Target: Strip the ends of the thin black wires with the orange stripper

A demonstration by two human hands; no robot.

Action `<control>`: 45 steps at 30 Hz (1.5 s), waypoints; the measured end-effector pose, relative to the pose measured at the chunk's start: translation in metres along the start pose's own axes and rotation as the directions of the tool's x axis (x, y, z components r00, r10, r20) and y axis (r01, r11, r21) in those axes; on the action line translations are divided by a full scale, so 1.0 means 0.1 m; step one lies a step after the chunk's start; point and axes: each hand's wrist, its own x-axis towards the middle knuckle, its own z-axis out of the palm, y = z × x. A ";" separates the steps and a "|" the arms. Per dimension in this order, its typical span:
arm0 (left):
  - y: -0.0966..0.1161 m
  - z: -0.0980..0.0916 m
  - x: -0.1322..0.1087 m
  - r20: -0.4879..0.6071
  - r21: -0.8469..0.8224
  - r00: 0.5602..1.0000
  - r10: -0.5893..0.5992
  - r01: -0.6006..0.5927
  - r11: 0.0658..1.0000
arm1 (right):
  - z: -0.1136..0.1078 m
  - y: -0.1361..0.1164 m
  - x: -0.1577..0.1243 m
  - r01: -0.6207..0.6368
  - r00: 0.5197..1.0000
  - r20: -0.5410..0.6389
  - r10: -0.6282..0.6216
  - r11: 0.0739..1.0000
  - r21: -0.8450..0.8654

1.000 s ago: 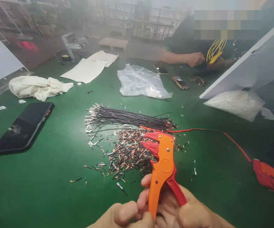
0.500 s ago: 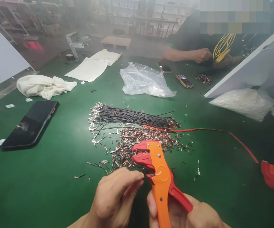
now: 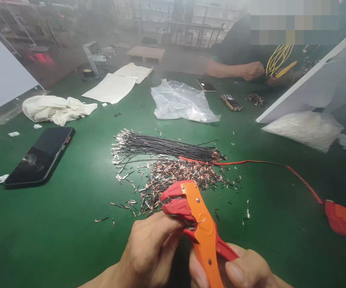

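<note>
My right hand (image 3: 245,266) is wrapped round the handles of an orange and red wire stripper (image 3: 204,224), whose red jaws point up and to the left. Close against the tool's side notch, my left hand (image 3: 155,244) has thumb and forefinger pinched together on a thin wire (image 3: 193,226); little of the wire shows. Beyond the tool lies a heap of short black and copper wire offcuts (image 3: 173,180). Behind that heap is a bundle of black wires (image 3: 167,146), with silvery terminals at its left end and bare copper at its right.
A smartphone (image 3: 41,156) and a white cloth (image 3: 55,108) lie left. Papers (image 3: 113,86) and a clear plastic bag (image 3: 181,102) are farther back. A red strip (image 3: 247,162) runs to a second red-orange tool (image 3: 343,222). Across the table, another person's hands hold yellow wires (image 3: 277,64).
The stripper has tilted and shifted slightly left and down. My left fingers have come closer to its notch, partly behind the red jaw. My right thumb now shows over the red handle.
</note>
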 end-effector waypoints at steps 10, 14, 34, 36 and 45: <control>-0.01 0.00 0.03 0.018 -0.006 1.000 0.010 -0.010 1.000 | 0.17 -0.12 0.03 0.008 1.000 0.018 -0.007 0.998 -0.059; 0.01 0.00 0.04 0.036 0.016 0.999 -0.013 0.012 1.000 | 0.18 -0.12 0.02 -0.001 1.000 -0.017 0.000 0.995 -0.101; -0.01 0.02 0.00 0.092 0.146 0.989 -0.113 0.099 0.984 | 0.11 -0.14 -0.02 -0.035 0.998 -0.064 0.025 0.988 -0.151; 0.00 0.02 -0.01 0.097 0.147 0.988 -0.123 0.108 0.983 | 0.11 -0.14 -0.02 -0.032 0.997 -0.076 0.021 0.989 -0.146; 0.01 0.04 0.02 0.052 0.216 0.991 -0.125 0.111 0.970 | 0.03 0.01 0.02 0.088 0.996 -0.004 -0.088 0.995 0.041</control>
